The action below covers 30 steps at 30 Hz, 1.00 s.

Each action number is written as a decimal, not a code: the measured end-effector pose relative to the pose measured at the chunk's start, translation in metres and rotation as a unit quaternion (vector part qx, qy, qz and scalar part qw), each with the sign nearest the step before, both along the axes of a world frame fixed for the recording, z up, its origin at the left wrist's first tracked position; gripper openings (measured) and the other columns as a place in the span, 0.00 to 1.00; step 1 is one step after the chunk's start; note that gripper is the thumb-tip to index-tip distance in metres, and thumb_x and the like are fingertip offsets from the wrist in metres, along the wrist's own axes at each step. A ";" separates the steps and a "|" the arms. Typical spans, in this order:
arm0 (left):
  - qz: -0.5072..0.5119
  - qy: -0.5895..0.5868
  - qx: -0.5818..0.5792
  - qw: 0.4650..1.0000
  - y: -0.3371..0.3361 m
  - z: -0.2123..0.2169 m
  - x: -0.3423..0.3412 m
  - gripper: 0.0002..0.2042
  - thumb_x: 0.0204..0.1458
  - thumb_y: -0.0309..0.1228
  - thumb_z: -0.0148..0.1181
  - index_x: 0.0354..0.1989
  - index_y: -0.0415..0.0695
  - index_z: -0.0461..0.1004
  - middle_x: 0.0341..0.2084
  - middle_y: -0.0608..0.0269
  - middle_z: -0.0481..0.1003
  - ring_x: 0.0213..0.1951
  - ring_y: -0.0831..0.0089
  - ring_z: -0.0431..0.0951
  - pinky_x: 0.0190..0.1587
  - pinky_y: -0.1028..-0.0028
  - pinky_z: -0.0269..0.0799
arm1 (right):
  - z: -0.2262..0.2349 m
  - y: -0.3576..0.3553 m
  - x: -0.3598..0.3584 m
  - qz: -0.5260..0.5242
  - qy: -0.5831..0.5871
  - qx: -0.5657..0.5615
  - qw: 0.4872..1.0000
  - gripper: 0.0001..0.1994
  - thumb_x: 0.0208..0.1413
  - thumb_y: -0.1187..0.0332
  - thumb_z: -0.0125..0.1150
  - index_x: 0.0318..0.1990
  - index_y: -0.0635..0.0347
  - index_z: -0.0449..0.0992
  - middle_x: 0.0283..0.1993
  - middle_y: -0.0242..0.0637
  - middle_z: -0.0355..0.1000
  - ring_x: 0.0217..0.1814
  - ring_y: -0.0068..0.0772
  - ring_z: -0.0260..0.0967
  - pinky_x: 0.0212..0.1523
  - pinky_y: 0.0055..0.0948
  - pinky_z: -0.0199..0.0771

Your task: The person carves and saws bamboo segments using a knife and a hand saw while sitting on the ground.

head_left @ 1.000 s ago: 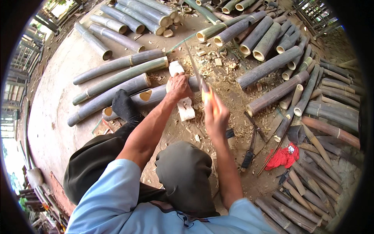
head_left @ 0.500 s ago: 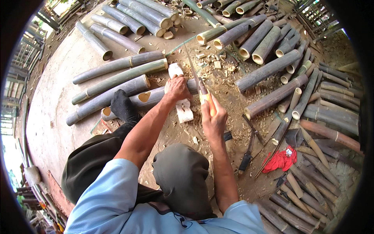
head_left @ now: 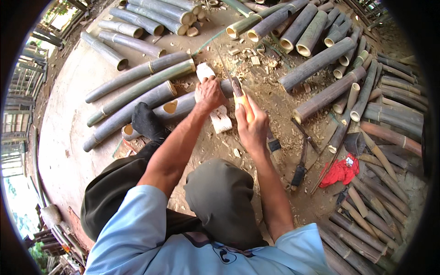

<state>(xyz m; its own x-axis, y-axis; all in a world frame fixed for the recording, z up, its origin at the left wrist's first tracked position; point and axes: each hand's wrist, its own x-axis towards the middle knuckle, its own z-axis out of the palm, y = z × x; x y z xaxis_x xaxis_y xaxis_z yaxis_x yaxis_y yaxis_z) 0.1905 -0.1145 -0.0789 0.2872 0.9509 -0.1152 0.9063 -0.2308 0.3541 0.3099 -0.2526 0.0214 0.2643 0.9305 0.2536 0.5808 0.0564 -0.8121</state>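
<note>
My left hand (head_left: 211,94) is wrapped over a grey-green bamboo tube (head_left: 185,104) and presses it down. The tube lies across a pale, notched wooden block (head_left: 221,122), and an oval hole (head_left: 170,107) is cut in its wall. My right hand (head_left: 253,133) is closed round the orange-yellow handle (head_left: 244,103) of a handsaw. Its thin blade (head_left: 222,60) points away from me, beside the tube's right end; whether the teeth touch the bamboo is hard to see. My foot in a black sock (head_left: 147,120) rests against the tube, left of my hand.
Three cut tubes (head_left: 137,94) lie to the left. Bamboo stacks (head_left: 316,32) fill the back and right. Chips and shavings (head_left: 270,91) cover the ground. Right of my knee lie a dark-handled blade tool (head_left: 299,172) and a red cloth (head_left: 337,173).
The view has shifted and turned slightly. Both hands keep their grips, and the saw appears a little farther forward beside the tube's end.
</note>
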 end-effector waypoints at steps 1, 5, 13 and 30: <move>-0.012 -0.004 -0.007 1.000 -0.003 -0.005 -0.006 0.32 0.26 0.48 0.79 0.43 0.45 0.80 0.45 0.56 0.76 0.54 0.56 0.75 0.57 0.55 0.69 | 0.002 -0.030 0.002 0.014 0.030 -0.003 0.999 0.15 0.64 0.66 0.56 0.50 0.68 0.76 0.33 0.53 0.76 0.33 0.49 0.77 0.34 0.41 0.75; -0.010 -0.010 -0.014 1.000 0.003 0.005 -0.023 0.33 0.22 0.45 0.80 0.43 0.46 0.80 0.45 0.57 0.77 0.53 0.55 0.75 0.56 0.54 0.69 | 0.026 -0.200 0.031 0.044 -0.037 -0.026 0.998 0.19 0.65 0.66 0.54 0.58 0.71 0.74 0.50 0.55 0.78 0.45 0.44 0.81 0.43 0.37 0.80; -0.015 -0.011 0.001 1.000 0.001 0.009 0.006 0.34 0.22 0.47 0.81 0.43 0.45 0.80 0.45 0.57 0.77 0.54 0.55 0.74 0.55 0.53 0.70 | 0.006 -0.010 0.012 0.016 0.026 -0.013 0.999 0.15 0.62 0.68 0.57 0.52 0.70 0.75 0.30 0.51 0.75 0.29 0.47 0.75 0.32 0.38 0.74; -0.021 -0.009 -0.001 1.000 0.008 -0.004 -0.008 0.35 0.19 0.50 0.81 0.41 0.46 0.82 0.44 0.56 0.78 0.52 0.54 0.76 0.55 0.56 0.71 | -0.003 -0.027 0.004 0.043 0.052 0.020 0.998 0.15 0.64 0.65 0.56 0.52 0.66 0.76 0.33 0.50 0.75 0.31 0.47 0.75 0.34 0.41 0.74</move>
